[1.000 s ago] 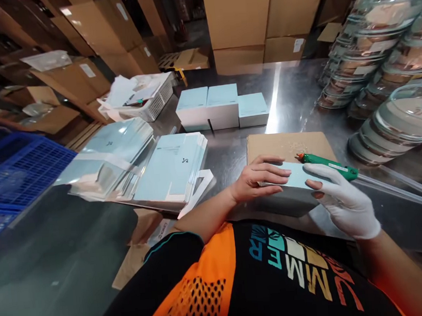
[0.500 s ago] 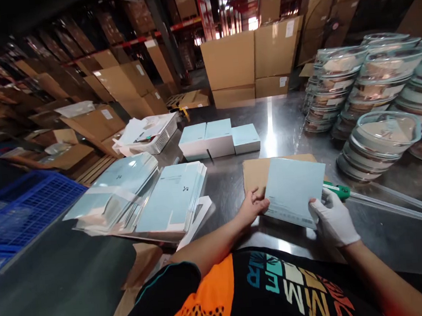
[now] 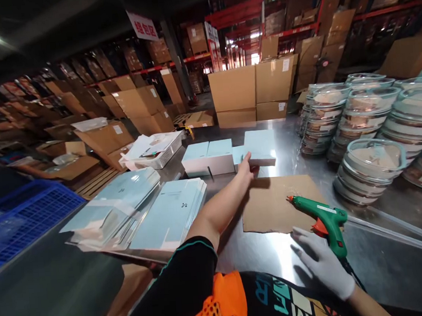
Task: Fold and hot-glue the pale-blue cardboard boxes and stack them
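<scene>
Around the flat cardboard (image 3: 269, 207): at eleven o'clock, the left hand (image 3: 247, 169) pinches the blue box's (image 3: 259, 147) left edge. At one, the table (image 3: 287, 154) has open room. At five, the gloved right hand's (image 3: 323, 261) fingers are a bit spread, near the green glue gun (image 3: 330, 216) crossing the cardboard's right edge.

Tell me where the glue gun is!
In the head view, the glue gun lies right of centre, nozzle over the cardboard, handle beside the right hand.
</scene>
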`<state>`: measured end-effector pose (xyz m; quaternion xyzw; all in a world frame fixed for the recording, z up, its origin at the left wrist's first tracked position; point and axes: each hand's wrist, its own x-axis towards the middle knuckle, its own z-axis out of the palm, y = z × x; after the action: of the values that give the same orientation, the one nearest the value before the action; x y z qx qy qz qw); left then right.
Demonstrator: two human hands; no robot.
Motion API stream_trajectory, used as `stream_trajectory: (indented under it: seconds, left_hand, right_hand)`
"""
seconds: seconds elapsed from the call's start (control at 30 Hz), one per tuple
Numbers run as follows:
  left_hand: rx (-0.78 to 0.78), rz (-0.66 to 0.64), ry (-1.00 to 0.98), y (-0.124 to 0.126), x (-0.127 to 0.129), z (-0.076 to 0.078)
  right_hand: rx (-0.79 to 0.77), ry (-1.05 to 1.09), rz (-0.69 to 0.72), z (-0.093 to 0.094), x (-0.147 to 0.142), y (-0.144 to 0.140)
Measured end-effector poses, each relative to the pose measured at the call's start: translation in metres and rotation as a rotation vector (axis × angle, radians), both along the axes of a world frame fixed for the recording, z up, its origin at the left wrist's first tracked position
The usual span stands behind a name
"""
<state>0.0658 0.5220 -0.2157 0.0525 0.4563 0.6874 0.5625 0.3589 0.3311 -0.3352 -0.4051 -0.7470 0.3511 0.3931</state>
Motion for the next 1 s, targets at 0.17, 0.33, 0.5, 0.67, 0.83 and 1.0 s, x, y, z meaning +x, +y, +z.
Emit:
stream_trajectory:
  seconds: [0.17, 0.33, 0.5, 0.67, 0.83, 1.0]
  left_hand:
    - [-0.125, 0.175, 0.031, 0.018, -0.026, 0.008]
    - [-0.119, 0.203, 0.097, -0.012, -0.027, -0.003]
    - [-0.047, 0.125, 0.217, -0.091, -0.035, -0.017]
    - [-0.021, -0.151, 0.958, -0.187, -0.104, -0.004]
    - [-0.779, -0.106, 1.559, -0.260, -0.205, 0.019]
    - [-0.973, -0.018, 1.504, -0.304, -0.239, 0.011]
  right_hand:
    - [0.123, -0.089, 0.071, -0.001, -0.004, -0.001]
    - [0.099, -0.092, 0.041, -0.001, -0.005, 0.004]
    - [0.037, -0.082, 0.055, -0.005, -0.003, 0.008]
    - [0.069, -0.102, 0.059, -0.005, -0.001, 0.016]
    - [0.148, -0.144, 0.127, -0.003, 0.002, 0.022]
    - [0.233, -0.169, 0.109, -0.008, 0.003, 0.022]
